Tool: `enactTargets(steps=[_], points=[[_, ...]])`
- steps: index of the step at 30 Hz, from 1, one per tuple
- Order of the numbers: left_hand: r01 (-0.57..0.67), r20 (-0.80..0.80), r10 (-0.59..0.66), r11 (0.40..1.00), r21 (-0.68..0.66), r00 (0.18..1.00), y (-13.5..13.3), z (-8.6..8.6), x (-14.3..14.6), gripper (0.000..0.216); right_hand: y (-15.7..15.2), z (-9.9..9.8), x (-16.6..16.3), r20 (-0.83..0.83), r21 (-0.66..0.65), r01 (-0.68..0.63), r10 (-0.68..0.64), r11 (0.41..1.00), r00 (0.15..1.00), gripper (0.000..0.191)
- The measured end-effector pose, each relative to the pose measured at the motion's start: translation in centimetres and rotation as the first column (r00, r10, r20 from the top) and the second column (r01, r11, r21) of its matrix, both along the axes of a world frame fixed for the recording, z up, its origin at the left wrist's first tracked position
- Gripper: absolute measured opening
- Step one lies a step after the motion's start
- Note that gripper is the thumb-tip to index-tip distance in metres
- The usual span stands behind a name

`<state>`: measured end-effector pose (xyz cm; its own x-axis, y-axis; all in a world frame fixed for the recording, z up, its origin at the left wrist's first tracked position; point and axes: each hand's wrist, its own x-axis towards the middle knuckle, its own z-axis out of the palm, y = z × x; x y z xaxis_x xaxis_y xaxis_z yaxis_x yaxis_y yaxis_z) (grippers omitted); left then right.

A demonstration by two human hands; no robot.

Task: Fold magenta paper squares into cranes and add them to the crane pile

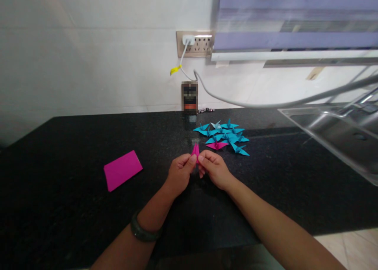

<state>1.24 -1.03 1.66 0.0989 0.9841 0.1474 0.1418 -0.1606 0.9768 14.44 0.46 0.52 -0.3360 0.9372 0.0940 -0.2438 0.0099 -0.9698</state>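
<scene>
Between my two hands is a small folded piece of pink origami paper [196, 149], its narrow points facing away from me. My left hand [180, 171] pinches it from the left with thumb and fingers, and a dark bangle circles that wrist. From the other side my right hand [215, 167] grips the same paper, the thumb pressed near its middle. My fingers hide its lower part. Just beyond my right hand lie several blue paper cranes [227, 136] in a cluster, with one pink paper crane [217, 145] at the near edge and a pale one [216, 125] at the back.
A stack of pink paper [122, 171] lies left on the black countertop [73, 144]. Against the wall stands a phone-like device with a blurred screen [189, 97]. A cable [236, 103] runs from the wall socket [195, 44] to the right. A metal sink [339, 136] is at right.
</scene>
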Motion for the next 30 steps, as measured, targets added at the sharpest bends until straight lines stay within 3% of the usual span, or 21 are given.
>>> enactTargets(steps=[5,10,15,20,30], points=[[0.034,-0.093,-0.032,0.999,0.027,0.995,-0.07,0.07,0.26,0.037,0.18,0.23,0.21,0.059,0.033,0.027,-0.029,0.999,0.998,0.028],[0.002,-0.119,0.001,1.000,0.021,0.993,-0.02,-0.12,0.40,0.034,0.26,0.50,0.60,0.224,0.169,0.113,-0.150,0.979,0.963,0.029],[-0.010,0.116,0.020,0.996,-0.094,0.993,0.33,-0.53,0.46,0.019,0.26,0.40,0.71,0.299,0.263,0.195,-0.272,0.945,0.915,0.025],[0.014,0.272,0.048,0.975,-0.222,0.961,0.39,-0.27,0.67,0.021,0.16,0.38,0.67,0.247,0.223,0.174,-0.229,0.959,0.942,0.024],[-0.012,0.348,0.100,0.969,-0.247,0.932,0.38,-0.23,0.75,0.028,0.04,0.33,0.45,0.280,0.230,0.160,-0.223,0.960,0.934,0.020]])
